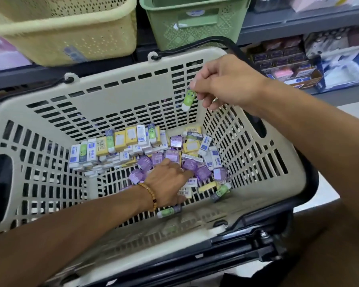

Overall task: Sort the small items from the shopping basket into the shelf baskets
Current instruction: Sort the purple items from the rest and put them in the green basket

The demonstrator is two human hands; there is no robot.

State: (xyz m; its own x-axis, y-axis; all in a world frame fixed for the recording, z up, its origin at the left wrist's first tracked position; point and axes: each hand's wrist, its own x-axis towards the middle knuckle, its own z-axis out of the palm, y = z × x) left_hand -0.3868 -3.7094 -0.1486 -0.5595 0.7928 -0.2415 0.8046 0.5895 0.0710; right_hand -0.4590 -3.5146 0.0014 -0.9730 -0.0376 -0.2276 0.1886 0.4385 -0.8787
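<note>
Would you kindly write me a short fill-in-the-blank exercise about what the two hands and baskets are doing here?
1. The right hand pinches a small ____ and white eraser above the shopping basket.
2. The left hand reaches among the ____ packets on the basket floor.
3. On the shelf, the green basket stands to the right of a ____ basket.

Missing words: green; purple; yellow

Grey metal shelving, upper right, running behind the scene. Open brown cardboard display box on the lower right shelf, holding rows of small dark purple and pink packets. White and blue plastic-wrapped packages, just right of the box. Pink packaged goods on the top shelf, blurred. Pale floor, lower right.
</note>
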